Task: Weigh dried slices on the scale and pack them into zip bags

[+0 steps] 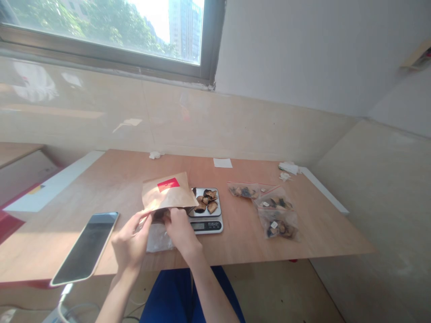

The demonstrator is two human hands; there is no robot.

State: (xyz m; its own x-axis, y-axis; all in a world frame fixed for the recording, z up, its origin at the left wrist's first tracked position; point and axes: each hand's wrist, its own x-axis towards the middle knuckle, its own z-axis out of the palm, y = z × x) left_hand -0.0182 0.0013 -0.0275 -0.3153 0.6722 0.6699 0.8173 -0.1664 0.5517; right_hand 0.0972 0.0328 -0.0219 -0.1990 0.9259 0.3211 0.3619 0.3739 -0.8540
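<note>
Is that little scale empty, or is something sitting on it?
Not empty: several brown, curled pieces lie on the pale plate of the scale. Its display is too small to read.

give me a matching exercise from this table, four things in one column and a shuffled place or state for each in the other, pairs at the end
Column 1
1. phone
2. scale
3. brown paper bag
4. clear bags

Column 2
a. pinched by the left hand
b. lying to the right of the scale
c. dark-screened, furthest left of the four
d. bearing dark-edged brown pieces

Pairs: 1-c, 2-d, 3-a, 4-b
</note>
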